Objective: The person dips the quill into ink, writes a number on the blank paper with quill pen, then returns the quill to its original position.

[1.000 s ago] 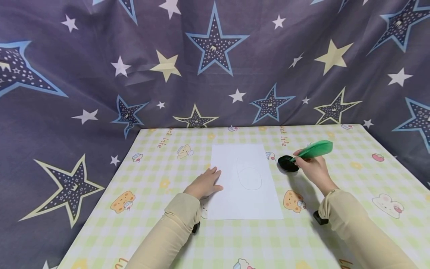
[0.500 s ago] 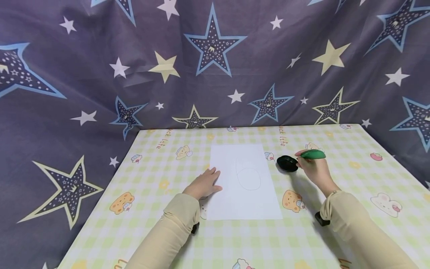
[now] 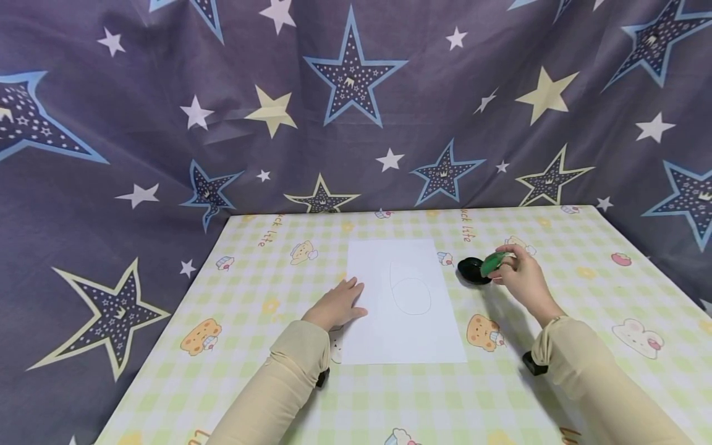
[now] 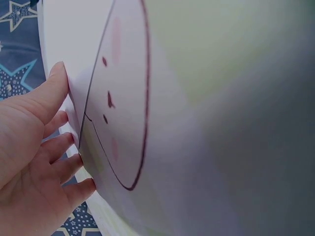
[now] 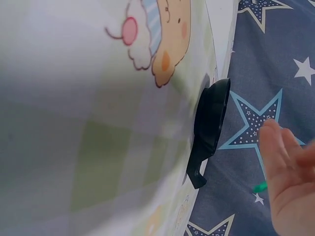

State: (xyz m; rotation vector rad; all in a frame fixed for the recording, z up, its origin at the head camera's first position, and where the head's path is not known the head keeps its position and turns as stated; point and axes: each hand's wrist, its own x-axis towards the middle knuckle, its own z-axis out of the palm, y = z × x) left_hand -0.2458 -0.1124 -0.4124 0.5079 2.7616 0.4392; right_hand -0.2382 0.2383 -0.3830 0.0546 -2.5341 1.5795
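In the head view, my left hand (image 3: 336, 304) lies with spread fingers on the left edge of a white sheet of paper (image 3: 400, 340), which bears a thin drawn line like a 6. My right hand (image 3: 523, 278) pinches a green feather quill (image 3: 492, 264) between thumb and fingers, beside a small black dish (image 3: 471, 271). The feather looks foreshortened, so its tip cannot be made out. From the right wrist, the black dish (image 5: 211, 118) shows a short stub at one end. There the right hand (image 5: 290, 182) is partly cut off, with a bit of green by it.
A checked tablecloth (image 3: 250, 383) with cartoon prints covers the table. Behind it hangs a dark curtain (image 3: 356, 148) with stars. Black wrist devices show under both sleeves, the right one (image 3: 535, 363) close to the cloth.
The green feather has swung from pointing right to the left side of my right hand, near the dish. The right fingers have shifted their hold. My left hand stays on the paper.
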